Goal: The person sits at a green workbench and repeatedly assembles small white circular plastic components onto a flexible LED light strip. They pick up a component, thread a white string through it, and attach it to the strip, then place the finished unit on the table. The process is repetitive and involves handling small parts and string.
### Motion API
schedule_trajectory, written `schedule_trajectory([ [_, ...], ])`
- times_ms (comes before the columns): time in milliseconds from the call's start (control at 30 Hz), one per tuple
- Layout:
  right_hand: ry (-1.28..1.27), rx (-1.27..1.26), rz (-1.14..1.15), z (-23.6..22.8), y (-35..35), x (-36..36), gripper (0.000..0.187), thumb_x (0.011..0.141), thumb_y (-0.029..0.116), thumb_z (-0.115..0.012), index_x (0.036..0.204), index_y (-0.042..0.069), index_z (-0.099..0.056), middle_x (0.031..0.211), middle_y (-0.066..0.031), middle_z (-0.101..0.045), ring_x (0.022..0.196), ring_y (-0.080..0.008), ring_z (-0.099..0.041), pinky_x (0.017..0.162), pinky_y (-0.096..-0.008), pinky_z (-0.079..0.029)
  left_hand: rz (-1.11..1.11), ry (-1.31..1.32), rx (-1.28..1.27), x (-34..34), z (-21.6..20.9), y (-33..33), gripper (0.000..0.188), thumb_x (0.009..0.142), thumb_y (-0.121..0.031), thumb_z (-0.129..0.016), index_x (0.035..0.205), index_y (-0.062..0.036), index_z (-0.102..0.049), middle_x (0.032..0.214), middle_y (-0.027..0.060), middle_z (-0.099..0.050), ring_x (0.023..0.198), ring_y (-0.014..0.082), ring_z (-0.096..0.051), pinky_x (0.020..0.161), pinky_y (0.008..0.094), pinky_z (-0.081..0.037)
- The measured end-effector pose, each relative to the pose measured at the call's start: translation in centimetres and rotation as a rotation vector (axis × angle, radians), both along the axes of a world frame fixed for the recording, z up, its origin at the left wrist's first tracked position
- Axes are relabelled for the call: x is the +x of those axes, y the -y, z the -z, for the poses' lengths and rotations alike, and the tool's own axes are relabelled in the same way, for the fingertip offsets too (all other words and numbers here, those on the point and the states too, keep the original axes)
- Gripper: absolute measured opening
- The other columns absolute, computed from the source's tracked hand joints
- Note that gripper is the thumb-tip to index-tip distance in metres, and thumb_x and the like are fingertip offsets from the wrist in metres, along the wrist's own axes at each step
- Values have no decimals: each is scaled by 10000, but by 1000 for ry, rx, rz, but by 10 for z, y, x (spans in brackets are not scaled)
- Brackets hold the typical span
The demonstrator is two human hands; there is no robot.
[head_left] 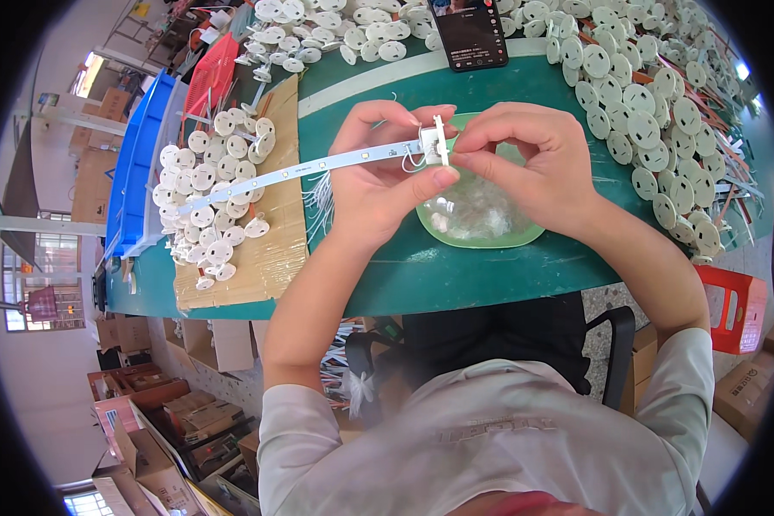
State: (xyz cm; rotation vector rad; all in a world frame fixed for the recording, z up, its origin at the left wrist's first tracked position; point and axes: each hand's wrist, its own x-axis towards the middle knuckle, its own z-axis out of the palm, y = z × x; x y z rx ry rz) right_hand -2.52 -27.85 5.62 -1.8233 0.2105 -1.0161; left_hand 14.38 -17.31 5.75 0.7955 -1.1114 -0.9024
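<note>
Light strip (301, 170): smooth, pale face with a slight sheen
End fitting (433, 146): white, plastic-looking, smooth
Disc pile (202, 176): white plastic by the look of it, closer to matt than glossy
Bowl (492, 242): green plastic, smooth, a little translucent
Bowl's contents (471, 217): clear and shiny – exact material too blurred to tell
Worktop (387, 279): green, smooth, faintly glossy, with whitish scuffs
Sheet under the pile (279, 232): brown cardboard, its lower part glossy and wrinkled
Phone (466, 39): dark, glassy screen
Bin (142, 163): blue plastic, smooth
Stool (748, 314): red plastic, smooth – softly shiny
Shirt (490, 439): pale cloth, matt, softly creased
</note>
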Motion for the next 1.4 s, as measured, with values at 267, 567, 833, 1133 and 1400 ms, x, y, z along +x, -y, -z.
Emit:
schedule_trajectory([
  [267,57,-427,57,-7,-4,-2,151,750,-19,-745,891,34,-731,906,-89,-710,757,-226,-668,644,-302,-544,-13,-42,21,-1,4,0,528,738,58,-807,1135,-57,-479,1132,224,-661,1141,277,-627,930,386,-541],
  [567,45,-513,90,-16,-7,-5,163,772,-23,-735,925,22,-701,897,-98,-710,752,-243,-689,640,-299,-556,134,-136,-6,3,1,1,547,750,39,-806,1167,-53,-464,1176,240,-647,1143,294,-633,940,410,-551],
  [833,28,-523,308,-3,-16,4,120,803,-48,-683,909,7,-667,842,-119,-709,698,-246,-697,598,-287,-556,-60,-213,-39,-21,11,3,687,797,65,-760,1349,-51,-368,1249,256,-601,1124,274,-640,954,391,-555],
  [1133,34,-397,297,-2,-24,9,139,814,-89,-671,930,-13,-664,839,-120,-706,698,-206,-706,586,-273,-560,-78,-185,-11,-21,17,4,723,834,16,-741,1415,-89,-325,1286,283,-582,1113,230,-646,948,361,-537],
  [1400,54,-26,37,2,-14,5,107,846,-29,-684,952,-29,-700,913,-119,-722,752,-181,-722,682,-264,-577,73,-186,41,-5,10,5,784,844,-58,-755,1459,-90,-270,1243,245,-620,1199,263,-603,991,384,-514],
])
